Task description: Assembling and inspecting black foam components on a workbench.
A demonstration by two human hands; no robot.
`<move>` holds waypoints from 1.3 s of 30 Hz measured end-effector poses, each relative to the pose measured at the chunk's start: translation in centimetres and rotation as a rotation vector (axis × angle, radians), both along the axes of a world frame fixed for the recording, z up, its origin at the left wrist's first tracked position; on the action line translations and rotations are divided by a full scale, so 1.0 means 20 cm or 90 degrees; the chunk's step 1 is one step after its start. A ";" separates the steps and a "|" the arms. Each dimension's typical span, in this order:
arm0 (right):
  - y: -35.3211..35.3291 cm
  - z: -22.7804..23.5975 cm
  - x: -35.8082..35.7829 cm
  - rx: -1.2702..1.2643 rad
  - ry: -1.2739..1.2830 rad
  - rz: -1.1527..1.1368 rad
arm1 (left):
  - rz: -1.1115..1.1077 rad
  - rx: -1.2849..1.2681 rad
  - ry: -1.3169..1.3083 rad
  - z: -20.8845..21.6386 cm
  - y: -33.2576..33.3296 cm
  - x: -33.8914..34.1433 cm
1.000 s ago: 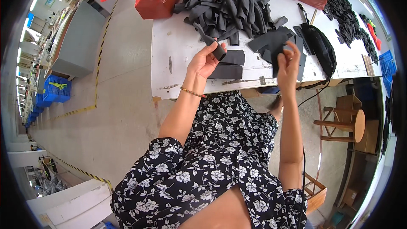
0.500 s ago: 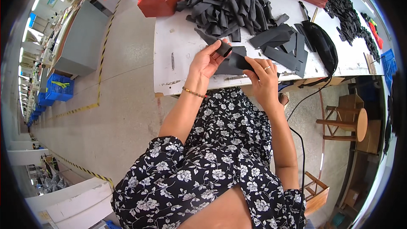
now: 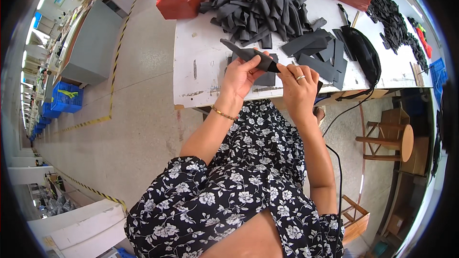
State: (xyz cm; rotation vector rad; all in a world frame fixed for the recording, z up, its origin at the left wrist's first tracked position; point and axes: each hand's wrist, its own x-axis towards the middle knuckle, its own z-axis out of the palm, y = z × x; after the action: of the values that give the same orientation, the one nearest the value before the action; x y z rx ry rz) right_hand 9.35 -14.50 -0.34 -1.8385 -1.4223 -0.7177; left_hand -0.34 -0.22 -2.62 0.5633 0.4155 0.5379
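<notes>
My left hand [image 3: 241, 77] is closed around a black fabric tube [image 3: 239, 51], which points up and to the left over the table's front part. At the tube's lower right end, my right hand [image 3: 301, 88], wearing a ring, is closed in a pinch. A black flat strip [image 3: 319, 86] shows just past its outer side, mostly covered by the fingers. Strip and tube end meet between my hands; how far one sits inside the other is hidden. Beneath my hands more flat black strips [image 3: 266, 79] lie on the white table [image 3: 191, 48].
Behind my hands rises a heap of black tubes [image 3: 260, 7]. Loose flat strips [image 3: 318, 67] and a black pouch-like item [image 3: 363, 52] with a cord lie to the right. Red bags [image 3: 179, 2] stand at the back. A wooden stool [image 3: 406, 143] is below right.
The strip in my right hand has come up against the tube's end. My left hand has shifted slightly right, and the tube has turned so that its open end is now covered.
</notes>
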 end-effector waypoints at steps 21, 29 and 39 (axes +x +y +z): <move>0.00 0.02 -0.12 -0.086 0.200 0.132 | 0.036 0.104 -0.135 0.03 -0.15 0.02; 0.02 -0.03 -0.08 -0.094 0.254 0.215 | 0.028 0.039 -0.168 -0.03 -0.23 0.05; -0.02 -0.02 -0.04 -0.083 0.213 0.206 | 0.160 0.054 -0.192 0.07 -0.15 0.04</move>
State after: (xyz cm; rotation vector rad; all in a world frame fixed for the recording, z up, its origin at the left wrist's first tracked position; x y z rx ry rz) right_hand 8.47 -14.96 -0.72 -1.6713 -1.5156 -0.1500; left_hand 0.43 -3.31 -1.22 0.5036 0.1774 0.8722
